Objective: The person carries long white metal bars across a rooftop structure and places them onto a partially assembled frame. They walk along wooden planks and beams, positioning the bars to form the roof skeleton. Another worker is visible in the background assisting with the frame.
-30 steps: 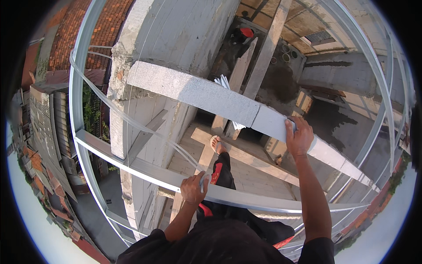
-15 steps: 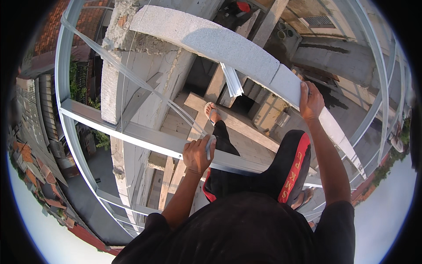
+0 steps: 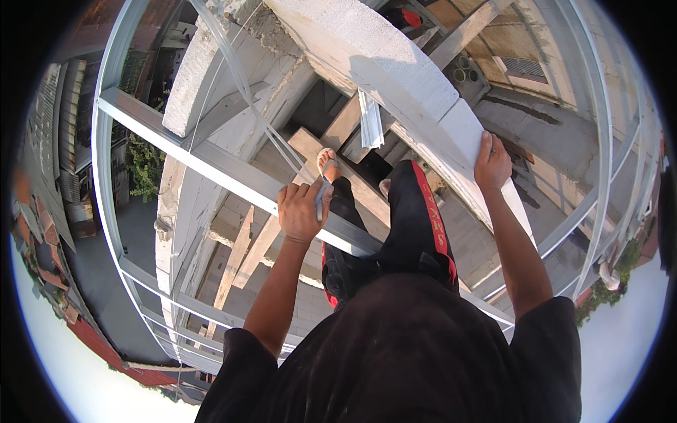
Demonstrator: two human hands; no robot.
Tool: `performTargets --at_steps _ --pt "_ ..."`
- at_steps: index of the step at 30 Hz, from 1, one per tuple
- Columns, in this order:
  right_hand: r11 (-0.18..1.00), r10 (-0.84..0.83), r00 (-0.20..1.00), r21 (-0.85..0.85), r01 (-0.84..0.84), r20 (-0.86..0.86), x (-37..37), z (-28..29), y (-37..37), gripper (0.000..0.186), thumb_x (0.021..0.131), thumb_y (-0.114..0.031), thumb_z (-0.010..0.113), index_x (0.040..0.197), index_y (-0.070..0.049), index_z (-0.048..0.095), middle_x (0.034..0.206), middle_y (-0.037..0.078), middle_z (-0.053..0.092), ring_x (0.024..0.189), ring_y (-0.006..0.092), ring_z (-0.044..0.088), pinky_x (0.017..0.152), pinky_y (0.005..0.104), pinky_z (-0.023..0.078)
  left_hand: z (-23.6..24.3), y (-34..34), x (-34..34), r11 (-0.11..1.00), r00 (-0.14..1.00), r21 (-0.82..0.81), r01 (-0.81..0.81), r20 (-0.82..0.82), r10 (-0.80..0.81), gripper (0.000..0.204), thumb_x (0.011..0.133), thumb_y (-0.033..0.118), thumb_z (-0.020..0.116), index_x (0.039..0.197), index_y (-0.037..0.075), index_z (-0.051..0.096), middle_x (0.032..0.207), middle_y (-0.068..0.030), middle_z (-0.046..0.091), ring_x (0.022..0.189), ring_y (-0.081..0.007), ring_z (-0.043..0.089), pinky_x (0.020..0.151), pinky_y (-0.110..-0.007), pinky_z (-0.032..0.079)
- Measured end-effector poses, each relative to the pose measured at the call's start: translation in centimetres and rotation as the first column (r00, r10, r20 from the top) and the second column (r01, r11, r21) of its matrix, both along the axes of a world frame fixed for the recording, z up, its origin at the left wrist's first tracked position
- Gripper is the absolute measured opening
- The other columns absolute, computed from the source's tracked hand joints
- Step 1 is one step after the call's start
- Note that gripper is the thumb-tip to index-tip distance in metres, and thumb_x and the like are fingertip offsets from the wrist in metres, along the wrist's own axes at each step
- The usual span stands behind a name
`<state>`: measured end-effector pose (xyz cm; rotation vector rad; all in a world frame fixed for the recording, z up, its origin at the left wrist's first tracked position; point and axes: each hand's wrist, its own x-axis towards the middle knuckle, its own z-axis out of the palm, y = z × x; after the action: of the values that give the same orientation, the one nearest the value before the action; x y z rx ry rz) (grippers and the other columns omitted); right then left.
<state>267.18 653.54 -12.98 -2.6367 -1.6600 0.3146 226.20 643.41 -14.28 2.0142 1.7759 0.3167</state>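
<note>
My left hand is closed over a silver metal beam that crosses in front of me. A small pale grey piece shows by its thumb; its kind I cannot make out. Long thin grey strips run from the upper left down to this hand. At the right, my right hand grips the top edge of a pale block wall, its fingers over the edge. Below, my left foot in a sandal stands on a wooden plank; my right foot is mostly hidden behind my knee.
A short metal channel sticks out from the wall. Curved metal framing rises at the left, with more framing at the right. Far below lie floors, planks and buckets. Someone in red is partly visible at the top.
My right leg has swung forward and inward, from over the beam at the right to beside my left leg. Both hands keep their holds while the view has shifted.
</note>
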Motion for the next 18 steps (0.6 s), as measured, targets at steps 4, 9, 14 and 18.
performTargets --at_steps 4,9,14,18 --pt "1.000 -0.022 0.999 -0.009 0.022 -0.025 0.2 0.2 -0.1 0.060 0.102 -0.056 0.045 0.119 -0.004 0.072 0.118 0.014 0.072 0.108 0.0386 0.067 0.090 0.0471 0.053 0.4 0.3 0.9 0.959 0.954 0.118 -0.259 -0.124 0.273 0.026 0.094 0.037 0.067 0.102 0.014 0.078 0.129 -0.0121 0.062 0.131 -0.0360 0.049 0.116 -0.057 0.026" --pt "1.000 -0.005 0.999 -0.018 0.005 -0.044 0.2 0.5 0.5 0.059 0.102 -0.055 0.046 0.117 -0.004 0.072 0.118 0.015 0.071 0.107 0.0381 0.067 0.089 0.0470 0.053 -0.6 -1.1 2.3 0.846 0.807 0.136 -0.516 -0.254 0.533 0.029 0.097 0.043 0.063 0.098 0.019 0.081 0.152 -0.0109 0.048 0.150 -0.0388 0.027 0.120 -0.068 0.007" --pt "1.000 -0.003 1.000 -0.009 0.002 -0.026 0.7 0.0 -0.4 0.058 0.103 -0.054 0.045 0.116 -0.004 0.072 0.116 0.017 0.071 0.107 0.0382 0.067 0.089 0.0477 0.052 -0.8 -1.3 2.4 0.851 0.815 0.088 -0.519 -0.248 0.523 0.031 0.097 0.045 0.063 0.098 0.019 0.081 0.147 -0.0082 0.053 0.150 -0.0374 0.028 0.119 -0.069 0.009" --pt "0.999 0.027 0.999 -0.018 -0.027 -0.043 0.4 0.1 0.0 0.057 0.103 -0.053 0.046 0.117 -0.005 0.072 0.116 0.017 0.071 0.106 0.0387 0.066 0.089 0.0477 0.052 -0.6 -1.1 2.2 0.853 0.808 0.088 -0.514 -0.283 0.516 0.031 0.100 0.044 0.059 0.099 0.021 0.080 0.142 -0.0098 0.057 0.147 -0.0408 0.032 0.116 -0.071 0.016"
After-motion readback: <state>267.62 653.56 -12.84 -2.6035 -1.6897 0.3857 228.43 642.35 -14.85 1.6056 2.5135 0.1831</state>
